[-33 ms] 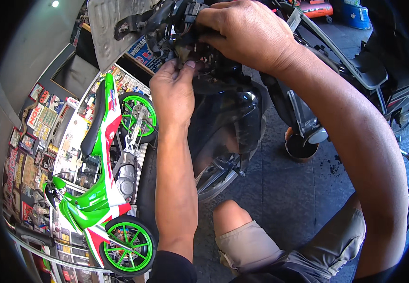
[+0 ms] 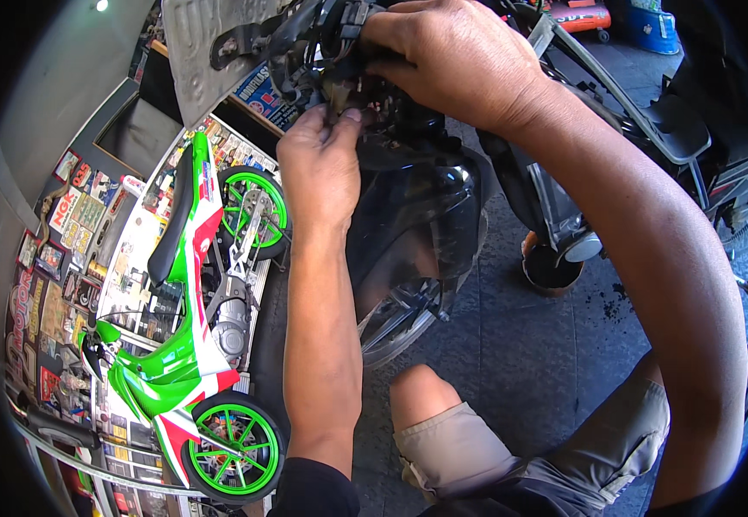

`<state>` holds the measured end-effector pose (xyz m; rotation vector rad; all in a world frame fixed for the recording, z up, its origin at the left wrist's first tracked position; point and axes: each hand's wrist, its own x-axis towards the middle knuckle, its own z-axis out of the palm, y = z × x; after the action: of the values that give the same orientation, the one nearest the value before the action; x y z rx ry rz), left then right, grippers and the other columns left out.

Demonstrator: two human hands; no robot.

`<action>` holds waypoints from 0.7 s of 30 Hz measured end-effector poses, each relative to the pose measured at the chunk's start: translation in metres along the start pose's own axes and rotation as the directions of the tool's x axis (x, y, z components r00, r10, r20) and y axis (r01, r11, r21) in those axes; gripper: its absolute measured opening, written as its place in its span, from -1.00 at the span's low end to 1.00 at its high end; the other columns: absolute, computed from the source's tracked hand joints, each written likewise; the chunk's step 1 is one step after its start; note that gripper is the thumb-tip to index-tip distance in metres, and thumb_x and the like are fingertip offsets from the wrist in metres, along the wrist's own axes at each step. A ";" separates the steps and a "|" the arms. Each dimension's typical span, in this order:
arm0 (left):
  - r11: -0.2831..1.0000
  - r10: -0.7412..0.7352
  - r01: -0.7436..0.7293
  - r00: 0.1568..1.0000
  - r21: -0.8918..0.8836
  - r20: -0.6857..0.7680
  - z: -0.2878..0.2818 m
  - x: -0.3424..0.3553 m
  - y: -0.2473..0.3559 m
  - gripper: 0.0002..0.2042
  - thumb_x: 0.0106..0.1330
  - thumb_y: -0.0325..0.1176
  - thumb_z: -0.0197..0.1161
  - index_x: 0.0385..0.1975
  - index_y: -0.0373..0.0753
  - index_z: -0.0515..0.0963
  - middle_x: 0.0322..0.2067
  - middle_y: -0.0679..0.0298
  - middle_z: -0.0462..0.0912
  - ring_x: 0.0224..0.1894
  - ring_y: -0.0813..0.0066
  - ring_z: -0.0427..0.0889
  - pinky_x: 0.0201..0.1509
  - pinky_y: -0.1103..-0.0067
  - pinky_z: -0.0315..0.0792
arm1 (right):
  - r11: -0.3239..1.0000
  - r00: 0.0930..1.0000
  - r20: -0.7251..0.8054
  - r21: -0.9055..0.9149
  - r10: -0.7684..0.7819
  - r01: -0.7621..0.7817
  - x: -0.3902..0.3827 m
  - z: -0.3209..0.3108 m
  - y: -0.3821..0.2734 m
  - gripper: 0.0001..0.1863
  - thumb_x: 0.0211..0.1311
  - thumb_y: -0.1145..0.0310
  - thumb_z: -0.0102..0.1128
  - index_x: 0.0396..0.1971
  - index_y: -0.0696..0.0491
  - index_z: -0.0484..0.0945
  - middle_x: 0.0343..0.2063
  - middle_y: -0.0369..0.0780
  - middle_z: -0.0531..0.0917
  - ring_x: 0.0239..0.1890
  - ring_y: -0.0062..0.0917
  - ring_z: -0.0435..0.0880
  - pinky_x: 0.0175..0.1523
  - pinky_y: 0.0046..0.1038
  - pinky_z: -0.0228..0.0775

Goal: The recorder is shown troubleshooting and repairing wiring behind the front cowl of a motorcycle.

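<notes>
At top centre, a boxy plastic connector (image 2: 354,17) runs near-vertical; right hand (image 2: 458,47) curled, left hand (image 2: 320,164) pinching, holds unclear.

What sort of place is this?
Probably a motorcycle workshop: a green, white and red motorbike at left, a crowded display of small colourful items beyond it, and exposed wiring where the left hand and right hand are busy.

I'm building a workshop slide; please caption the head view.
Left hand and right hand at dark wiring above a black fender, with a green, white and red motorcycle at left.
</notes>
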<state>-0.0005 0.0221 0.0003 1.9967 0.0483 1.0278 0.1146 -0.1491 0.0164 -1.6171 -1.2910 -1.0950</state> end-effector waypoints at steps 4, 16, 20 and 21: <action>0.990 -0.007 -0.012 0.991 0.141 0.130 -0.007 0.005 0.005 -0.78 0.42 -0.45 0.29 -0.10 -0.50 0.64 -0.26 0.20 0.78 -0.26 0.65 0.61 -0.11 0.64 0.45 | 1.000 0.999 0.035 -0.015 0.014 -0.014 0.001 0.000 -0.001 -0.82 0.24 0.27 0.27 -0.31 0.07 0.59 -0.33 -0.13 0.74 -0.24 -0.09 0.76 -0.14 -0.10 0.62; 0.955 -0.065 0.084 0.995 0.283 -0.077 -0.020 -0.009 -0.003 -0.76 0.40 -0.39 0.31 -0.15 -0.51 0.67 -0.34 0.23 0.76 -0.31 0.60 0.63 -0.15 0.62 0.47 | 0.996 0.994 0.096 -0.078 0.057 -0.050 0.000 -0.002 -0.003 -0.79 0.23 0.25 0.30 -0.27 0.06 0.60 -0.28 -0.13 0.74 -0.20 -0.08 0.76 -0.10 -0.09 0.61; 0.917 -0.257 0.208 0.961 0.340 0.106 -0.028 0.008 -0.005 -0.71 0.36 -0.35 0.34 -0.05 -0.45 0.70 -0.15 0.18 0.77 -0.08 0.49 0.64 0.13 0.58 0.39 | 0.998 0.996 0.073 -0.035 0.047 -0.044 0.000 -0.003 -0.005 -0.79 0.20 0.26 0.32 -0.26 0.06 0.61 -0.28 -0.14 0.73 -0.21 -0.09 0.76 -0.11 -0.11 0.61; 0.920 -0.351 0.300 0.916 0.251 0.194 -0.029 0.013 -0.005 -0.70 0.34 -0.35 0.34 -0.05 -0.43 0.71 -0.14 0.19 0.77 -0.04 0.46 0.63 0.18 0.57 0.37 | 0.999 0.997 0.070 -0.027 0.045 -0.043 0.000 -0.003 -0.005 -0.79 0.20 0.26 0.33 -0.26 0.06 0.62 -0.28 -0.14 0.73 -0.21 -0.10 0.76 -0.12 -0.11 0.61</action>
<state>-0.0103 0.0501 0.0131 2.2011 0.3693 0.5846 0.1093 -0.1505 0.0180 -1.7094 -1.2855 -1.0399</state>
